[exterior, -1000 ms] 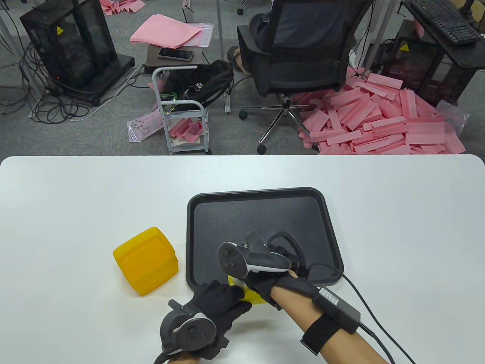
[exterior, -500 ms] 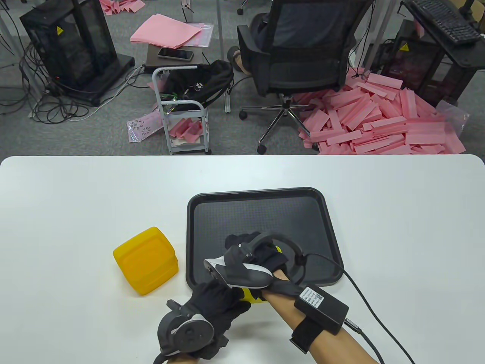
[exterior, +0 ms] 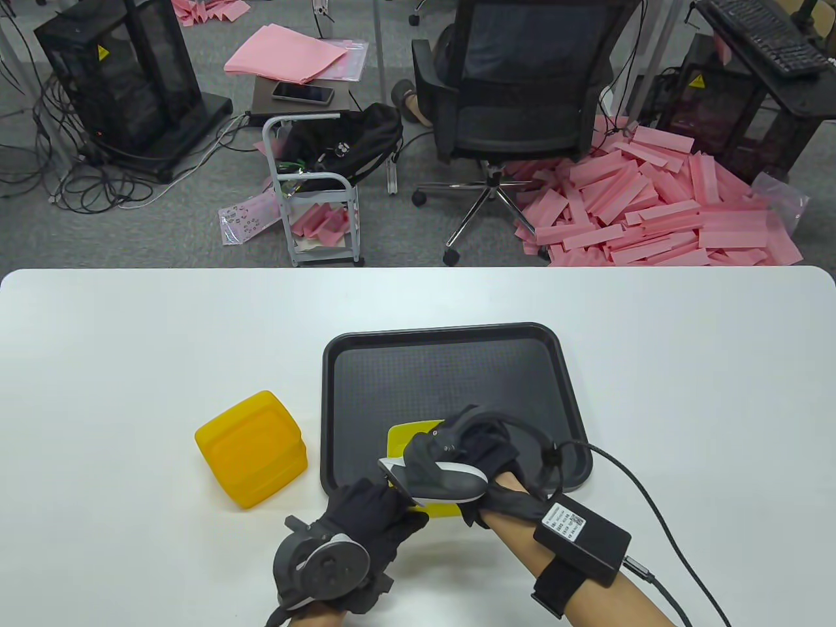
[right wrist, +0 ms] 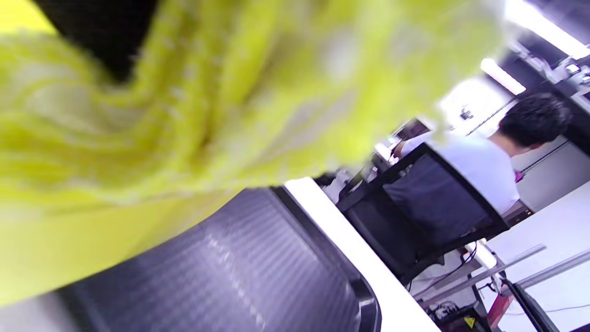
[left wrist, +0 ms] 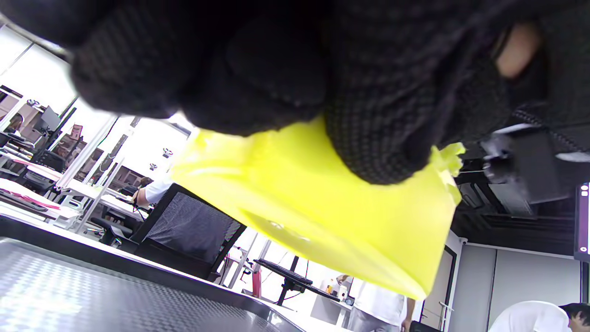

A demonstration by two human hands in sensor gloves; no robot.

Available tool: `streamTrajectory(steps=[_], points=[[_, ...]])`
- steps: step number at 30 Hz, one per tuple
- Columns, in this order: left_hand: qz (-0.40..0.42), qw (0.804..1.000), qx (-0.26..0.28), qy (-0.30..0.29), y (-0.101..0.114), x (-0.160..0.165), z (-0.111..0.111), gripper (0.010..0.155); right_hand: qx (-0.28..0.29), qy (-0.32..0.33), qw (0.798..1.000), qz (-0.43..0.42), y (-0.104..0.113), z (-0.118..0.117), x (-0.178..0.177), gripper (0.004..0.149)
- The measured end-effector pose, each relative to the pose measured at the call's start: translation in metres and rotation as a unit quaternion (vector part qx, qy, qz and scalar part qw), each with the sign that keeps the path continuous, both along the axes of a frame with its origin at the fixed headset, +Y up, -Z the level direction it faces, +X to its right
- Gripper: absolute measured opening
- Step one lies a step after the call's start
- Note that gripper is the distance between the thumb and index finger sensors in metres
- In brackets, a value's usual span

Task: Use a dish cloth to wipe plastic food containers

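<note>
Two hands (exterior: 366,522) (exterior: 477,450) on yellow container (exterior: 408,441) | wrist box label (exterior: 563,519) unreadable

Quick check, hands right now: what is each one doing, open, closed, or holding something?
Left hand: grips the yellow container.
Right hand: closed on the yellow dish cloth, pressing it into the container.

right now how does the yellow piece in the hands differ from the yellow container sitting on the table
The bright yellow piece is held up over the black tray by the left hand, with the right hand on it; the orange-yellow container rests untouched on the white table, left of the tray. The piece looks flat and thin; the container is a boxy block. Both are yellow plastic.
</note>
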State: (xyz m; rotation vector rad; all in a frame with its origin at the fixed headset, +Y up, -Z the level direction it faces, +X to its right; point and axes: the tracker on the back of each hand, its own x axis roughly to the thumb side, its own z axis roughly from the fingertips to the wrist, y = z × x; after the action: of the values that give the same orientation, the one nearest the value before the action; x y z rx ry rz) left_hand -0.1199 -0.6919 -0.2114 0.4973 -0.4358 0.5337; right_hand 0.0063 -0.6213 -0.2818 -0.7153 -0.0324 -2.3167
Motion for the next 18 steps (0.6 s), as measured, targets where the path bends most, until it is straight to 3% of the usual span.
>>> streamTrajectory(steps=[4,10,15,18], points=[[0.003,1.0,0.006,0.001,0.0,0.0,0.001,0.043,-0.036,-0.039,0.998,0.031,-0.002,0.004,-0.009,0.045],[0.0,1.0,0.001,-0.002,-0.001,0.0,0.001,0.043,-0.201,-0.126,0.972,-0.008,-0.003,-0.013,-0.006,0.045],[-0.001,1.0,0.003,-0.012,-0.001,0.002,0.002,0.043,-0.317,-0.193,0.926,-0.072,-0.005,-0.027,0.007,0.047],[-0.002,1.0,0.0,-0.023,-0.002,0.005,0.004,0.043,-0.38,-0.239,0.887,-0.106,-0.011,-0.034,0.015,0.048]])
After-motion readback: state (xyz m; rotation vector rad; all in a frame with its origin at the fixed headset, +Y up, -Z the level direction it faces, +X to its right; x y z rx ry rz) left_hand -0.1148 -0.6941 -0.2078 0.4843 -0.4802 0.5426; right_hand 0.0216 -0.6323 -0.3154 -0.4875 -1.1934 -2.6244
